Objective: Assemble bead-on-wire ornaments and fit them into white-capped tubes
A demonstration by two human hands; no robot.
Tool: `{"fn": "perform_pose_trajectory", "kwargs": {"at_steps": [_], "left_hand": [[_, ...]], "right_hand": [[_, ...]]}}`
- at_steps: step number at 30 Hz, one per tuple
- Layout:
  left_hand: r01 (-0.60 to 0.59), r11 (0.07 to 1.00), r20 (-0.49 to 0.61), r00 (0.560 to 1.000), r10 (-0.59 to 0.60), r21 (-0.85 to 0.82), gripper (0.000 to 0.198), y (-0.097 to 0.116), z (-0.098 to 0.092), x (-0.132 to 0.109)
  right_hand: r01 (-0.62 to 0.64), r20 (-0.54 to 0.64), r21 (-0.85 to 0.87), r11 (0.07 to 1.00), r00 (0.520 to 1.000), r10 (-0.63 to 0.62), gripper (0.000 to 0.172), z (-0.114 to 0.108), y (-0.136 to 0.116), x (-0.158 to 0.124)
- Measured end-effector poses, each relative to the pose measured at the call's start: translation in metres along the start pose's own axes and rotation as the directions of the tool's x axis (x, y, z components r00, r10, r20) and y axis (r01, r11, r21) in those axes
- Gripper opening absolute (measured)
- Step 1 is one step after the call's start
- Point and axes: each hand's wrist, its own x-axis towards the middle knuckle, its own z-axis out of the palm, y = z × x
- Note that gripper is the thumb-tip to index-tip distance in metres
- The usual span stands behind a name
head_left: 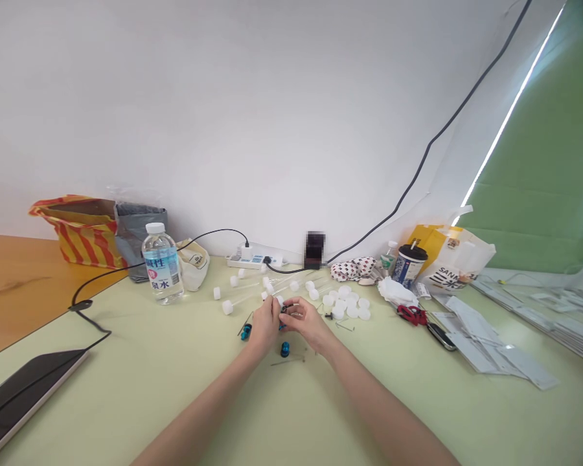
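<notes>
Head cam: L hand [265,323] and R hand [307,322] close together, mid pale green desk [126,401]. Both curled into tight pinch, fingertips meeting on small dark part [285,309]. Part mostly hidden by fingers, too small to ID.

Nearby: blue cylinder [245,332] just left of L hand, 2nd blue cylinder [284,349] just below hands, thin metal pins [287,361] below that. Short pins [344,326] right of R hand. Clear tubes w/ white end caps [238,294] scattered behind hands, loose white round caps [344,304] heaped back right.

Far edge of desk, L to R: water bottle [162,264], power strip [252,260] w/ black cable [214,234], paper cup w/ straw [409,265], white-and-yellow plastic bag [454,259]. Right side: red-handled scissors [412,315], black fob [441,336], loose white paper strips [486,343]. Front-left corner: dark tablet [24,395]. Wood table [29,291] butts against desk on left, red-yellow striped bag [80,232] at its back edge.
</notes>
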Motion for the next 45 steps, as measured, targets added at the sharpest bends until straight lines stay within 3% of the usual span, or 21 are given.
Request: {"fn": "perform_pose_trajectory", "kwargs": {"at_steps": [3, 8, 12, 17, 22, 26, 30, 35, 39, 43, 45], "left_hand": [[0.012, 1.000, -0.002, 1.000, -0.012, -0.006, 0.024, 0.0017, -0.0014, 0.0000], [0.016, 1.000, 0.009, 1.000, -0.016, -0.006, 0.024, 0.0036, -0.0022, -0.0003], [0.012, 1.000, 0.008, 1.000, -0.012, 0.004, 0.024, 0.0029, -0.0020, -0.0005], [-0.011, 0.999, -0.001, 1.000, 0.011, 0.030, 0.024, 0.0000, 0.0000, -0.0001], [-0.016, 1.000, -0.003, 1.000, 0.016, 0.025, 0.024, -0.0004, 0.0007, -0.0002], [-0.008, 1.000, -0.009, 1.000, 0.008, 0.030, 0.023, -0.0001, 0.0000, 0.0002], [0.000, 1.000, -0.018, 1.000, 0.000, 0.017, 0.024, -0.0010, -0.0001, 0.0010], [0.000, 0.999, -0.032, 0.999, 0.001, 0.035, 0.023, -0.0020, 0.0011, 0.0010], [-0.011, 1.000, -0.014, 1.000, 0.012, 0.028, 0.023, -0.0020, 0.0017, 0.0005], [-0.006, 1.000, -0.013, 1.000, 0.007, 0.029, 0.023, -0.0023, 0.0018, 0.0002], [-0.007, 1.000, -0.014, 1.000, 0.007, 0.023, 0.023, -0.0024, 0.0018, 0.0001]], "right_hand": [[-0.090, 0.022, -0.026, 0.996, 0.996, 0.091, 0.041, 0.0010, -0.0001, -0.0005], [0.006, -0.024, 0.024, 1.000, 1.000, -0.005, 0.046, 0.0010, 0.0000, 0.0000], [-0.099, -0.007, 0.030, 0.995, 0.995, 0.100, 0.041, 0.0000, 0.0008, 0.0012], [0.008, -0.077, 0.024, 1.000, 0.997, -0.007, 0.045, 0.0012, 0.0001, 0.0019], [-0.117, -0.024, -0.011, 0.993, 0.993, 0.117, 0.039, 0.0035, -0.0011, 0.0006], [0.004, -0.069, -0.006, 1.000, 0.998, -0.004, 0.046, 0.0035, -0.0005, 0.0003], [-0.107, -0.027, -0.004, 0.994, 0.994, 0.107, 0.041, 0.0032, -0.0004, 0.0002], [-0.030, -0.068, 0.034, 0.999, 0.997, 0.032, 0.047, 0.0036, -0.0016, 0.0002], [-0.135, -0.047, 0.004, 0.991, 0.990, 0.135, 0.041, 0.0044, -0.0024, 0.0003], [-0.027, -0.080, -0.004, 1.000, 0.996, 0.026, 0.042, 0.0039, -0.0009, 0.0008], [-0.037, -0.074, 0.017, 0.999, 0.997, 0.038, 0.042, 0.0037, -0.0004, 0.0008]]}}
